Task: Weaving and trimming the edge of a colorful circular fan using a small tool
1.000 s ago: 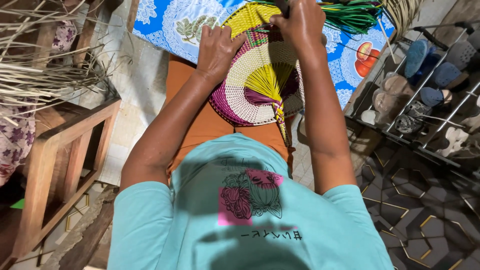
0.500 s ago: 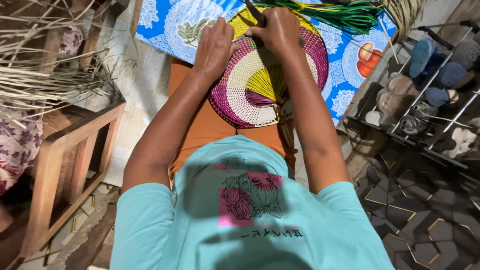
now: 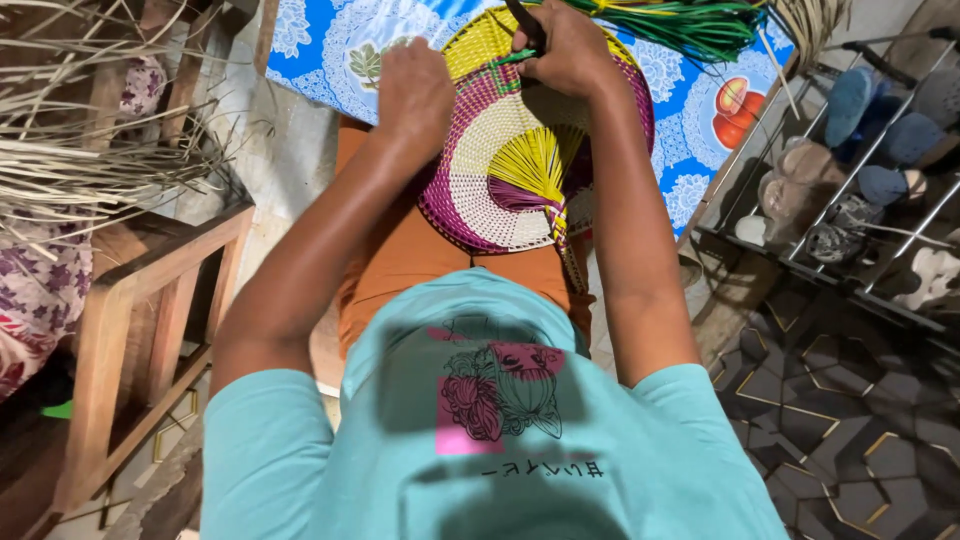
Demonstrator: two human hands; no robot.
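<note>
A round woven fan point(image 3: 505, 185) in purple, cream and yellow rests on my lap and against the blue table edge. My left hand point(image 3: 415, 90) presses on its upper left rim, fingers curled over the weave. My right hand point(image 3: 565, 50) is closed around a dark slim tool point(image 3: 525, 25) at the fan's top edge, where a green strip point(image 3: 510, 62) enters the weave. The fan's handle point(image 3: 562, 235) points toward my body.
A blue patterned tablecloth point(image 3: 700, 100) carries a bundle of green strips point(image 3: 700, 25). Dry pale strips point(image 3: 80, 150) lie at the left above a wooden stool point(image 3: 150, 310). A metal shoe rack point(image 3: 860, 160) with footwear stands at the right on a dark tiled floor.
My right hand with the tool shifted slightly up and right along the fan's top edge. My left hand slid a little to the left on the rim.
</note>
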